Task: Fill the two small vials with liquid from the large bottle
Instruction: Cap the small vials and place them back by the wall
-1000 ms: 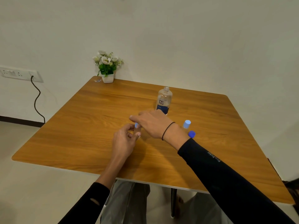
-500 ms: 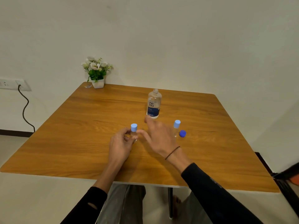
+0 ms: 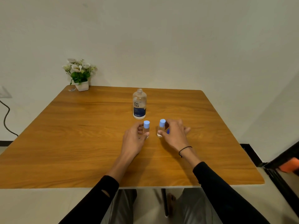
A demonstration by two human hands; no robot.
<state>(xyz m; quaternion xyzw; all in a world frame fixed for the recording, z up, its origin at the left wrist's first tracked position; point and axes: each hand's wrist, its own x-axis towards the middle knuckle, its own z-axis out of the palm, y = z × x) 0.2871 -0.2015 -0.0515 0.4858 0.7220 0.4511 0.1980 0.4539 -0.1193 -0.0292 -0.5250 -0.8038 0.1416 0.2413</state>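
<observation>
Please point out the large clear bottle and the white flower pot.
Large clear plastic bottle with dark blue label point(image 3: 139, 105): head view, on its label.
Small white flower pot point(image 3: 82, 86): head view, on its front wall.

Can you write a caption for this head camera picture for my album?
Two hands, left and right, each hold a capped vial near an open bottle.
</observation>
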